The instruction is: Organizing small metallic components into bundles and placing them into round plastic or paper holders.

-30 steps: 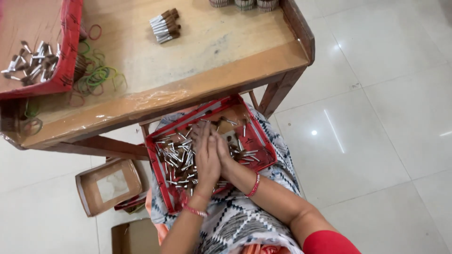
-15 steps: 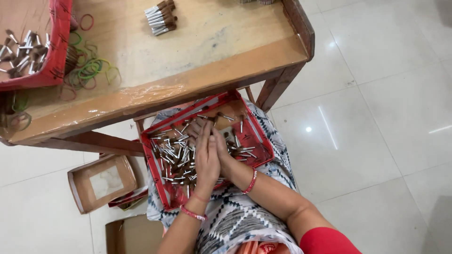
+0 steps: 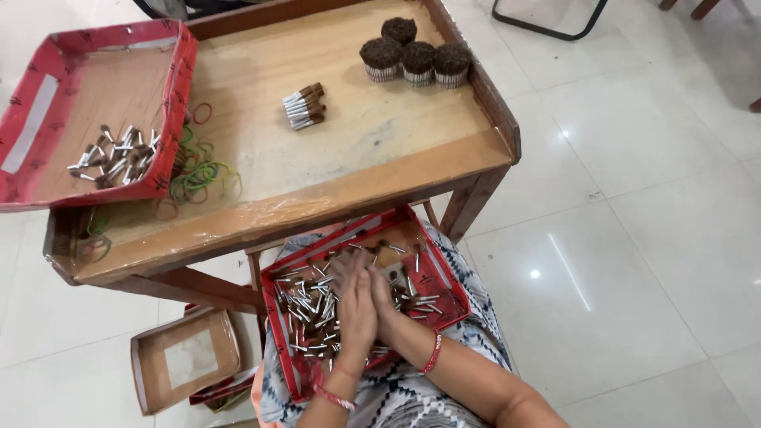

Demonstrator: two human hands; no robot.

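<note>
while pressed together over the lap tray [image 3: 444,297], left hand [image 3: 357,317] and right hand [image 3: 386,305] clasping small sticks [image 3: 313,305]; could spill beneath if tipped

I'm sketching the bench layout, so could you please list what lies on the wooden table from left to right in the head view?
Red tray holding loose sticks → coloured rubber bands → small tied bundle of sticks → four round bundles standing on end.
</note>
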